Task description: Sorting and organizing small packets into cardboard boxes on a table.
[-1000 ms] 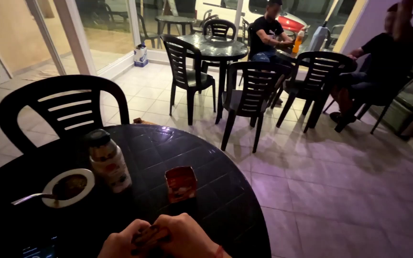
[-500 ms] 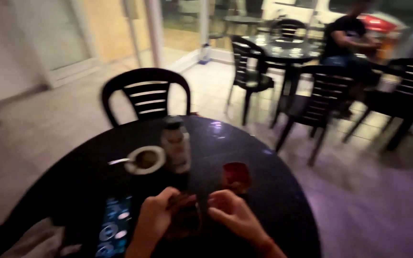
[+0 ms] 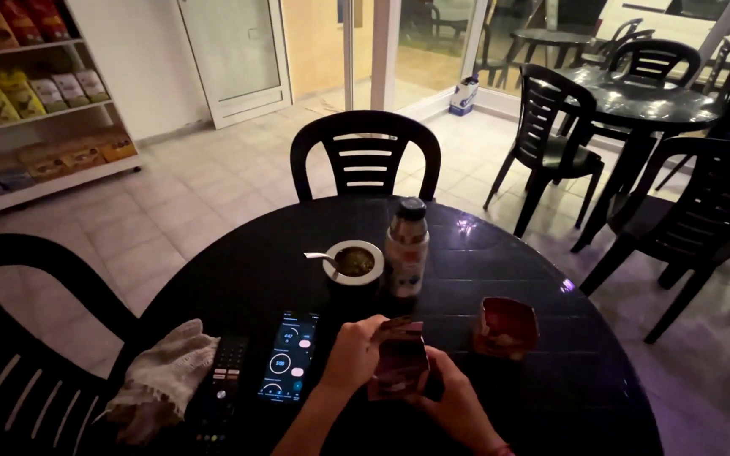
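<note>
Both hands gripped a small red carton (image 3: 399,367) at six o'clock on the table (image 3: 551,279): left hand (image 3: 353,353) pinching its top, right hand (image 3: 454,397) cupping the base. Steadier support underneath would help opening.

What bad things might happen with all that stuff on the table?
1. The small packet is held in both hands, left hand and right hand, above the dark table; whatever is inside might spill if it tips.
2. The phone lies close to the left forearm, so a nudge might slide it.
3. The steel flask stands right beside the filled cup; a careless reach might knock either over.
</note>
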